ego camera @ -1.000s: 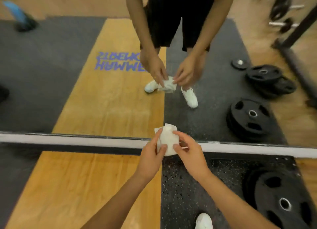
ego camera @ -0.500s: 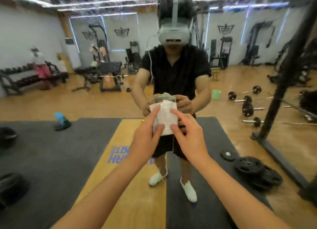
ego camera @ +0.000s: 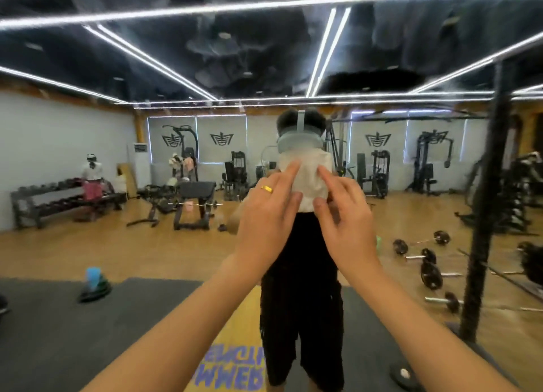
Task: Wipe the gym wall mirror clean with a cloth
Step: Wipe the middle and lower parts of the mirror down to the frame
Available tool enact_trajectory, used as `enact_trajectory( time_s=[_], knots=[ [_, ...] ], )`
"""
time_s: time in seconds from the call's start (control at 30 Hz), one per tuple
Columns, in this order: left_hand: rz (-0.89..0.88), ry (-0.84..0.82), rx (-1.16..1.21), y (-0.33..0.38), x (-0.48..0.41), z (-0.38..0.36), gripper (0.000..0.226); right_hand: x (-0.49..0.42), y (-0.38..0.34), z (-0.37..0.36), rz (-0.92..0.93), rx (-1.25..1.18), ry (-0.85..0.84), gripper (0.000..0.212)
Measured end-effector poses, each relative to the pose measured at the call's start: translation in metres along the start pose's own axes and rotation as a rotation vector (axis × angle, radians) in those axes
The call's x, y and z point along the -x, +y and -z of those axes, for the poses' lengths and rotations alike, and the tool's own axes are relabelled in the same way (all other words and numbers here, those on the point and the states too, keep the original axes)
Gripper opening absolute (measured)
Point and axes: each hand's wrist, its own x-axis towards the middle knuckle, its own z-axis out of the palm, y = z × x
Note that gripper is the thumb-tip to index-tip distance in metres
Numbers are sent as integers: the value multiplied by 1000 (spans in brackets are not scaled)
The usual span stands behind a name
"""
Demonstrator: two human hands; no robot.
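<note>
The wall mirror (ego camera: 123, 244) fills the view and reflects the gym and my own body in black clothes. A folded white cloth (ego camera: 308, 183) is held up at head height in front of the glass, covering my reflected face below the headset. My left hand (ego camera: 270, 212), with a gold ring, holds the cloth's left side between forefinger and thumb. My right hand (ego camera: 343, 212) holds the right side the same way. Whether the cloth touches the glass cannot be told.
In the reflection, a black rack post (ego camera: 484, 215) stands at the right, with barbells and plates (ego camera: 429, 271) on the wooden floor beside it. A bench (ego camera: 194, 203) and a dumbbell rack (ego camera: 58, 197) with other people stand at the back left.
Both hands have lifted the cloth from near the mirror's bottom edge to head height, and my view has swung up from the floor to the reflected room.
</note>
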Motion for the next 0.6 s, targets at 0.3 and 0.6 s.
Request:
enact_trajectory(
  time_s=[0.3, 0.6],
  knots=[
    [-109, 118, -170, 3, -85, -5, 53, -86, 6, 10, 165, 163, 99, 47],
    [-99, 151, -358, -3, -108, -12, 63, -89, 27, 9, 148, 420, 266, 43]
  ],
)
